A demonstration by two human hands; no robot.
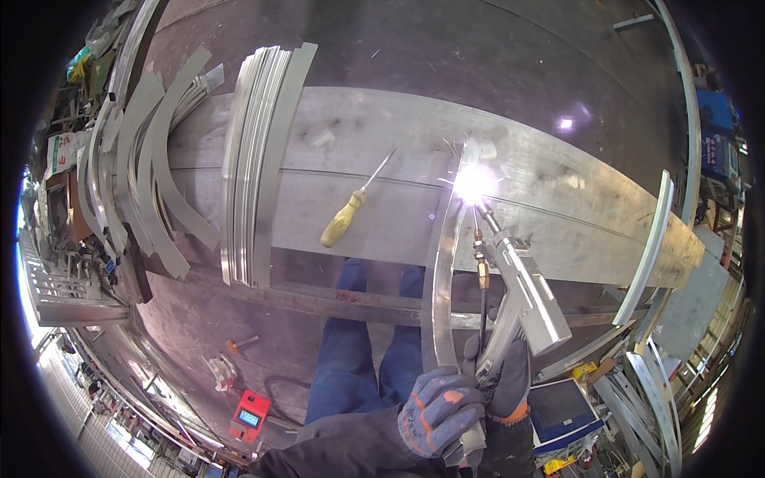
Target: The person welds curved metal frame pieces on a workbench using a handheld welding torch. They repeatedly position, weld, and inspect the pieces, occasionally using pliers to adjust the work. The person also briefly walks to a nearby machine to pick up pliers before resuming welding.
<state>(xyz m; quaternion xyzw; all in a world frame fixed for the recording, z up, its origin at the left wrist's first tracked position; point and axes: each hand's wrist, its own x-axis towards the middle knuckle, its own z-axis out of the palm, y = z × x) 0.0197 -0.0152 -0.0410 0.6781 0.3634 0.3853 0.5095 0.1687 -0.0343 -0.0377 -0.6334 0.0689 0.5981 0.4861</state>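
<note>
My right hand [510, 378], in a dark glove with an orange cuff, is closed round the handle of a silver welding gun [527, 288]. The gun's nozzle points up and left at a glaring white weld spot with sparks. My left hand [442, 410], in a blue-grey glove with orange patches, is wrapped round the near end of a long metal strip [443, 295]. That strip runs away from me to the weld spot, across a broad grey metal plate [358, 119]. The glare hides the exact contact. Left of the strip, a screwdriver [344, 220] with a yellow handle lies on the plate.
A bundle of metal strips [256, 159] lies across the plate at left, beside several curved metal pieces [163, 171]. Another pale strip [649, 247] crosses the plate's right end. A red device with a screen [249, 416] is on the floor at lower left, near a hammer [241, 344].
</note>
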